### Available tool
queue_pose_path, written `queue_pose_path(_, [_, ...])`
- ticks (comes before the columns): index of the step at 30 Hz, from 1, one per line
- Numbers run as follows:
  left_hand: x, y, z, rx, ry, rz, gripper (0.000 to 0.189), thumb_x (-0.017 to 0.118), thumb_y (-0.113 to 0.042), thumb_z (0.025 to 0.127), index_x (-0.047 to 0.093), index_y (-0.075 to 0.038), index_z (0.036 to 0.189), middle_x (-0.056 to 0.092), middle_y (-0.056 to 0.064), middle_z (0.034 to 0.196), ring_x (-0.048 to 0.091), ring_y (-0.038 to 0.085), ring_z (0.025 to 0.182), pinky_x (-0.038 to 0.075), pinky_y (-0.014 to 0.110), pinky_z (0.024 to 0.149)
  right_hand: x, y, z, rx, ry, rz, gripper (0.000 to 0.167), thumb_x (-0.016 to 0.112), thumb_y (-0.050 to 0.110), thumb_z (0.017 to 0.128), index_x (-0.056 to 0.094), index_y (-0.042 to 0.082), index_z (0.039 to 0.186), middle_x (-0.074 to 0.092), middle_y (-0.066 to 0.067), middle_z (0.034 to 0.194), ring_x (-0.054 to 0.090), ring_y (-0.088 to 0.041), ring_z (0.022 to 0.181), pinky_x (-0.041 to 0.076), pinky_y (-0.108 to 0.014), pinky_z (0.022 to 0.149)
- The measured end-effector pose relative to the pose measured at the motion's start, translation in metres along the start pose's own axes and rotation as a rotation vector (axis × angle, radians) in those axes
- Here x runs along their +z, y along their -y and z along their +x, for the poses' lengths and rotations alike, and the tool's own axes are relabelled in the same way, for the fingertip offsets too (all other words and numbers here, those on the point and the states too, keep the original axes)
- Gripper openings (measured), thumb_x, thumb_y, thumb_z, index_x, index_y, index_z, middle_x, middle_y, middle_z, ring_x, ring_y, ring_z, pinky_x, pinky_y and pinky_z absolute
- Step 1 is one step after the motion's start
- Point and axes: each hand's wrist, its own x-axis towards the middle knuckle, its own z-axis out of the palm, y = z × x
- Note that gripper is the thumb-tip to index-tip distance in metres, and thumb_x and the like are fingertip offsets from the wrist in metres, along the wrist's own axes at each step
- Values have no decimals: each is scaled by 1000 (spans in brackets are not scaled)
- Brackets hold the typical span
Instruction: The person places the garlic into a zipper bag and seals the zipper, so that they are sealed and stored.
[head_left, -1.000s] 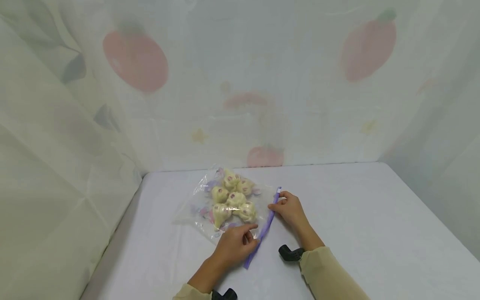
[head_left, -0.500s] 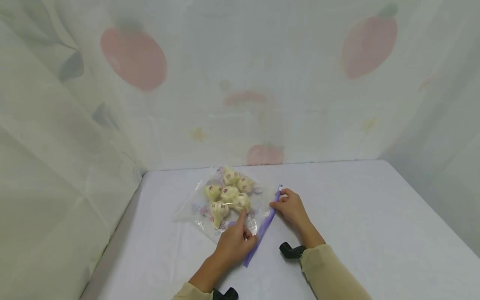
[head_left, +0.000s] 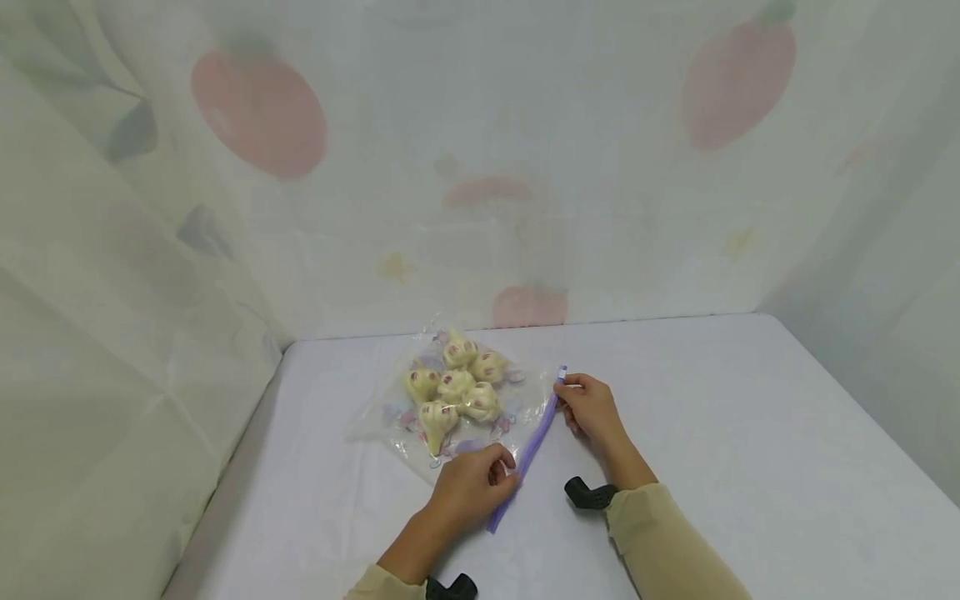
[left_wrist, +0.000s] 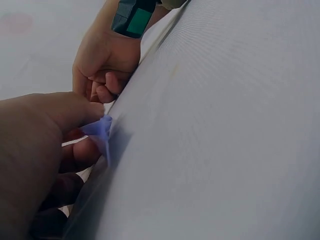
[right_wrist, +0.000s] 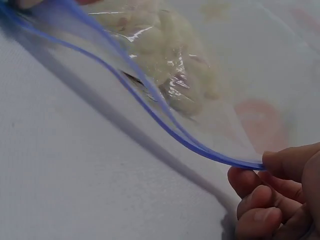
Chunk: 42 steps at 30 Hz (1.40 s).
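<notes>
A clear zip bag point(head_left: 536, 396) with a purple zip edge point(head_left: 534, 446) lies on the table, printed with small coloured figures. Inside it sit several pale yellow garlic bulbs point(head_left: 455, 385). Near the zip's front end my left hand point(head_left: 472, 486) pinches the purple edge point(left_wrist: 102, 131) between thumb and fingers. At its far end my right hand point(head_left: 592, 410) pinches the same edge, thumb on top. Between the hands, the right wrist view shows the two purple strips point(right_wrist: 150, 112) apart, so the bag's mouth gapes there.
The white-covered table point(head_left: 720, 450) stretches to both sides. Behind it hangs a pale curtain point(head_left: 600, 183) with faded fruit prints, and another curtain point(head_left: 97, 350) borders the left. Black wrist pieces point(head_left: 588, 493) sit on both forearms.
The left index finger reached out to a garlic bulb, then curled back to the zip edge. The bulbs shifted left, deeper into the bag. My right hand moved slightly up and right.
</notes>
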Motion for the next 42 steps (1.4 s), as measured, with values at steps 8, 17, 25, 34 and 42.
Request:
queue_pose_path(8, [0,-3,-2,33,70,107,27,74,-43,82,56,-31,67,45,-21,59,41,-3,53,34,18,48,-1,1,0,46,-24,68,24,65,19,94,61,0,109,65,-4,69,45,-9,44,37,-21,37])
queue_pose_path(17, [2,-6,-3,56,92,198,31,73,-47,82,54,-29,66,42,-20,57,39,-2,52,31,20,47,-2,2,-2,70,-37,129,24,65,22,94,61,1,105,62,-3,71,45,-10,46,38,-22,39])
queue_pose_path(25, [4,-7,-5,126,60,245,31,73,-43,84,52,-28,66,40,-20,55,37,-2,49,28,18,45,3,3,-3,20,35,36,31,67,25,93,62,3,115,62,0,70,49,-11,52,36,-21,42])
queue_pose_path(34, [3,-11,-6,75,69,242,30,72,-41,84,53,-28,66,41,-20,54,37,-1,48,28,20,44,3,-1,-5,-30,-6,-15,28,69,26,93,66,0,83,52,-1,53,43,-11,47,29,-22,41])
queue_pose_path(42, [3,-11,-8,59,34,250,31,74,-44,82,53,-27,65,42,-20,55,38,0,50,29,21,45,1,0,-6,5,-20,-11,30,72,30,90,66,2,84,53,-1,53,41,-10,44,32,-22,41])
